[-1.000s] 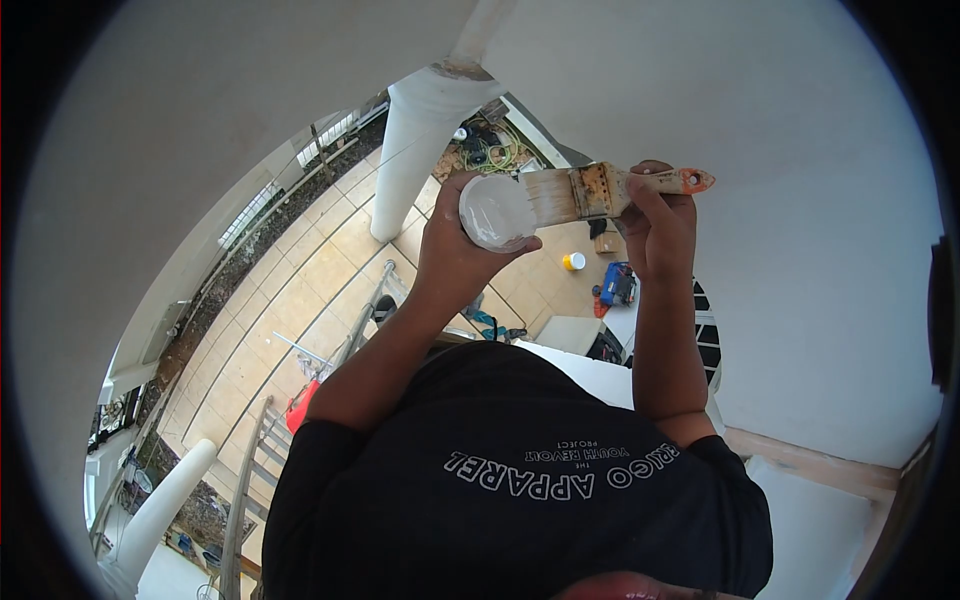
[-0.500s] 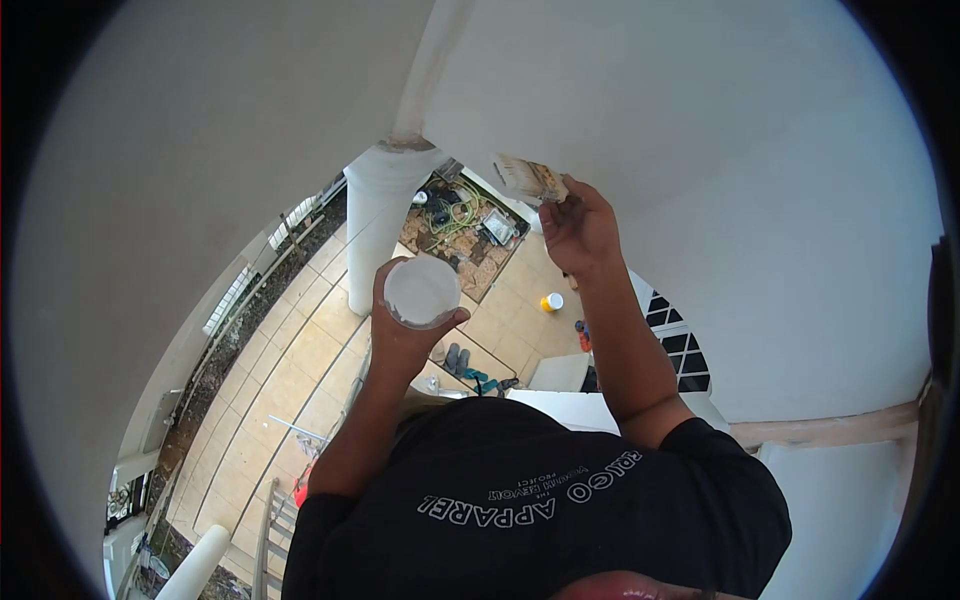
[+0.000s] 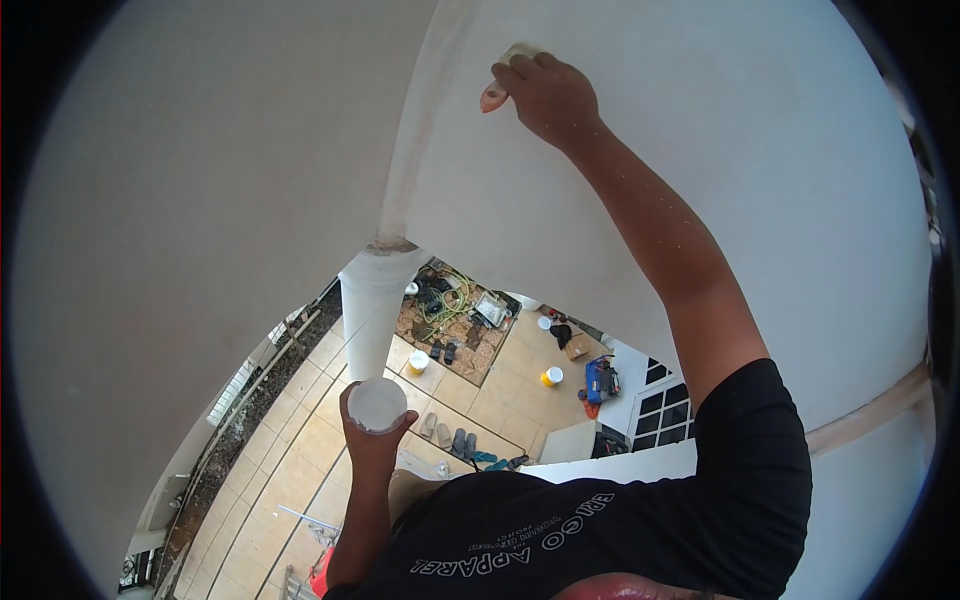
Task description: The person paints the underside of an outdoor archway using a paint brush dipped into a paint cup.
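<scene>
In the head view my left hand [image 3: 372,440] is wrapped round a tub of white paint [image 3: 378,404], its open top facing me. Raised high in front, my right hand [image 3: 555,100] grips a paintbrush [image 3: 493,97]. The orange handle end sticks out below the fingers, and its pale head overlaps the smooth white surface [image 3: 640,130] above. Part of the brush is hidden by the fingers. A rough, brownish seam [image 3: 400,190] runs along the edge to the left of my right hand.
Far below lies a tiled floor [image 3: 300,430]. A white column [image 3: 368,320] rises beyond my left hand. Shoes [image 3: 462,443], yellow-and-white tubs [image 3: 551,376], a blue tool bag [image 3: 602,380] and a hose [image 3: 455,298] lie on the ground. A metal ladder [image 3: 296,585] shows at lower left.
My right hand has moved up with the paintbrush to the white surface, and the brush has turned. My left hand and the tub sit lower in view, which has itself tilted upward.
</scene>
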### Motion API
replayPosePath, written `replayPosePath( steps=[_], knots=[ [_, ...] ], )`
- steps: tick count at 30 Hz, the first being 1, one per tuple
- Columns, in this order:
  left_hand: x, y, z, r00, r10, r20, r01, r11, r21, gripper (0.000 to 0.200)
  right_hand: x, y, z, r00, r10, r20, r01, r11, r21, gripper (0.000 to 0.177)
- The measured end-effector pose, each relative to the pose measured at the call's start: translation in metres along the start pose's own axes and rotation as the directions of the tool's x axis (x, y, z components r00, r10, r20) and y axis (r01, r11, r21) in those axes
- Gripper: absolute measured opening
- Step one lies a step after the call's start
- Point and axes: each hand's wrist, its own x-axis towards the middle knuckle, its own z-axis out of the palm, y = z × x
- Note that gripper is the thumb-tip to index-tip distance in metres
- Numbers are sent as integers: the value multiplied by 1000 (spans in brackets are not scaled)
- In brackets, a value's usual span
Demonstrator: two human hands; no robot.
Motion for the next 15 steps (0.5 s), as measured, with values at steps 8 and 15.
replayPosePath(
  steps=[8, 15],
  knots=[
    [15, -8, -10, 998, 10, -64, -13, 999, -48, 80, -37, -72, 21, 853, 54, 519, -237, 926, 293, 8],
    [17, 3, -16, 995, 7, -99, -7, 1000, 4, 80, 92, 79, -57, 925, 378, -37, -376, 926, 47, 21]
  ],
)
